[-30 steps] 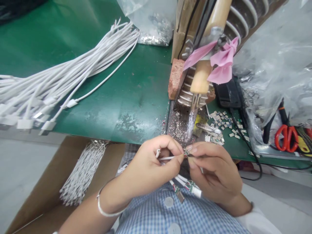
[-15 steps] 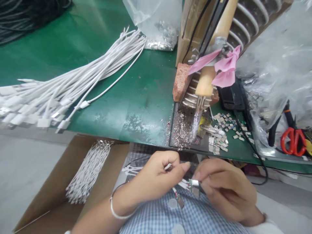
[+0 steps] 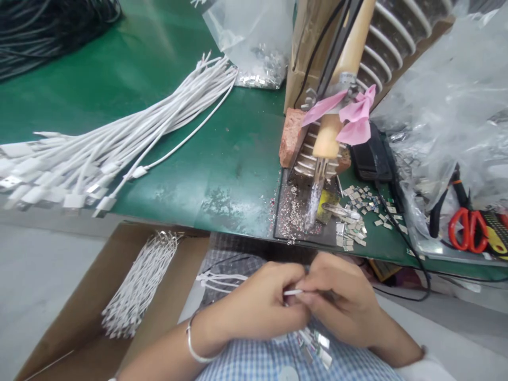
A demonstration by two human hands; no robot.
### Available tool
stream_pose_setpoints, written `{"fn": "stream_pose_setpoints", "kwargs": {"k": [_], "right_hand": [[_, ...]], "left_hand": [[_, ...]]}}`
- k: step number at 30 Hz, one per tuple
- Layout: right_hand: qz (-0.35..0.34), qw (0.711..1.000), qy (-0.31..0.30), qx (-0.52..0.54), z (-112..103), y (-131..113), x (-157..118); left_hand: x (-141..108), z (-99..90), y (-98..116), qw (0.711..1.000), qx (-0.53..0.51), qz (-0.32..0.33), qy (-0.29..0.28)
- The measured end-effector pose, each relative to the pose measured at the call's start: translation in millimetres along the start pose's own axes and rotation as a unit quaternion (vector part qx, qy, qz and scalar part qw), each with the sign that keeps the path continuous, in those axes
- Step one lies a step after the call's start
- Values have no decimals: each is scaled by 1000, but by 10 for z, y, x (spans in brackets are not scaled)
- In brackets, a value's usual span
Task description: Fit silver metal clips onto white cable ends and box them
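My left hand (image 3: 273,299) is closed around several white cables (image 3: 224,280), whose lengths trail out to the left over the lap. Small metal USB connectors (image 3: 316,344) on the cable ends hang below the hands, against the checked blue cloth. My right hand (image 3: 341,304) pinches a white cable end (image 3: 292,292) that sticks out of the left fist, with thumb and forefinger touching it. Both hands meet just in front of the table edge. What lies deeper inside the left fist is hidden.
On the green table (image 3: 190,180) lie a white cable bundle (image 3: 159,121), loose connectors (image 3: 353,227) and red-handled pliers (image 3: 468,228). A soldering iron (image 3: 327,140) points down in its coil holder beside a brick (image 3: 291,137). A cardboard box (image 3: 174,296) with cables stands below left.
My right hand has moved left to my left hand and now pinches a cable end there. The connectors it was touching now hang lower, below both hands.
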State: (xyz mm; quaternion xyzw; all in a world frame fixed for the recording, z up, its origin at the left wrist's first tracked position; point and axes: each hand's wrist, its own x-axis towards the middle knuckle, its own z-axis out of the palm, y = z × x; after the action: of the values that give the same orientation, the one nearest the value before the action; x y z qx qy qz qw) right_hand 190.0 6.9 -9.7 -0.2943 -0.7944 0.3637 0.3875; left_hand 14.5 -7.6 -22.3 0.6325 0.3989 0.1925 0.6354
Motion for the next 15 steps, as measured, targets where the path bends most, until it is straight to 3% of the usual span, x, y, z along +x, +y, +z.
{"fn": "stream_pose_setpoints", "kwargs": {"k": [4, 8, 12, 15], "right_hand": [[14, 1000, 1, 6, -90, 12, -108], [18, 1000, 15, 16, -121, 71, -212], [11, 999, 29, 39, -78, 99, -288], [50, 997, 41, 43, -33, 96, -358]], "left_hand": [[-77, -79, 31, 999, -45, -19, 11], [-200, -119, -31, 995, -94, 17, -23], [-283, -89, -150, 998, -50, 3, -42], [-330, -80, -235, 995, -29, 53, -83]]}}
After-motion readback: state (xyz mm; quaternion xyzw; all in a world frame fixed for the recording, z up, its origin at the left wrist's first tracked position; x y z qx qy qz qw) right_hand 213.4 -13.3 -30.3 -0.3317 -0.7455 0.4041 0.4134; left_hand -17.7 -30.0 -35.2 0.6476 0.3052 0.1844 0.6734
